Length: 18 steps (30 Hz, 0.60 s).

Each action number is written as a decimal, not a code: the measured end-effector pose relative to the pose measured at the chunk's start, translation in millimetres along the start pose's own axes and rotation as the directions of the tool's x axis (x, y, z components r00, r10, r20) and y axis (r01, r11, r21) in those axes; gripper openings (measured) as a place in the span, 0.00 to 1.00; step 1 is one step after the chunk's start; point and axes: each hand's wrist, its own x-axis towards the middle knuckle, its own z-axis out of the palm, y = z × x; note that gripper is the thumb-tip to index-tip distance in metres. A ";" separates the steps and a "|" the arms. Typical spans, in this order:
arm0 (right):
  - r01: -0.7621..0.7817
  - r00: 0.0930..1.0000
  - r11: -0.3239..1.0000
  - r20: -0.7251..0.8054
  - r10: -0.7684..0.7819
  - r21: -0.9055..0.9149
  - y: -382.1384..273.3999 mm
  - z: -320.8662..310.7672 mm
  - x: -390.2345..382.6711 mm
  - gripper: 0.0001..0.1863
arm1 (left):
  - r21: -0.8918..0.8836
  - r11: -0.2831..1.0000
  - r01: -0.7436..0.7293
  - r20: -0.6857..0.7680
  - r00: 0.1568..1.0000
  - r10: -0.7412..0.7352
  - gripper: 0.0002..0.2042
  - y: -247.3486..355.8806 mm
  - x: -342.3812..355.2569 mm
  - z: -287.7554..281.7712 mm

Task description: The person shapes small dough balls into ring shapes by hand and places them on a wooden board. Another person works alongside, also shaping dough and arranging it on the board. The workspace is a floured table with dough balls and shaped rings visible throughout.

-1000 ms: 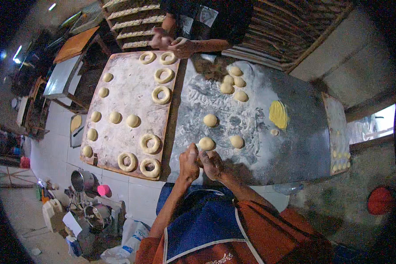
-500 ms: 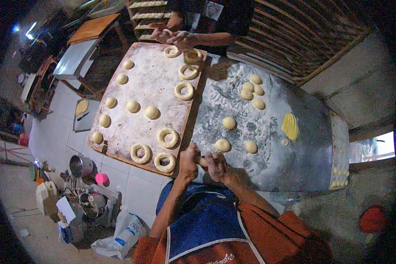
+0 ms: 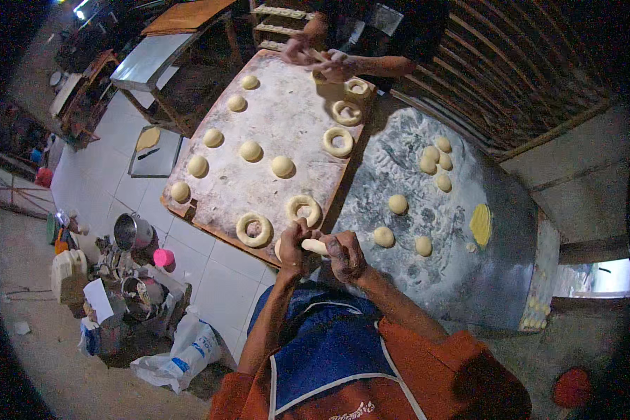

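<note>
A piece of pale dough (image 3: 315,246), seemingly a ring, is held between my two hands at the near right corner of the floured wooden board (image 3: 217,199). My left hand (image 3: 294,253) is closed round one side of it. On the other side my right hand (image 3: 347,257) grips it with thumb and fingers. Behind my left hand, a dough ring on the board is mostly hidden. A dough ring (image 3: 254,230) and another dough ring (image 3: 303,210) lie just beyond. Several dough balls (image 3: 250,150) rest farther up the board.
Across the board, a co-worker's hands (image 3: 329,61) work a piece of dough near several rings. The floured metal table (image 3: 462,280) on the right bears several dough balls (image 3: 397,204) and a yellow scraper-like piece (image 3: 481,225). Pots (image 3: 133,231) and a plastic bag (image 3: 182,350) sit on the floor at left.
My hands have shifted left, from beside the board to over its near right corner, and more of the dough shows between them. The whole view has turned slightly. The co-worker's hands have moved a little.
</note>
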 end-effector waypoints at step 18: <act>-0.336 0.935 0.936 0.158 0.318 0.106 -28.7 37.4 121.7 0.14 | 0.906 0.365 -0.214 0.021 0.884 0.468 0.14 120.1 72.9 -38.7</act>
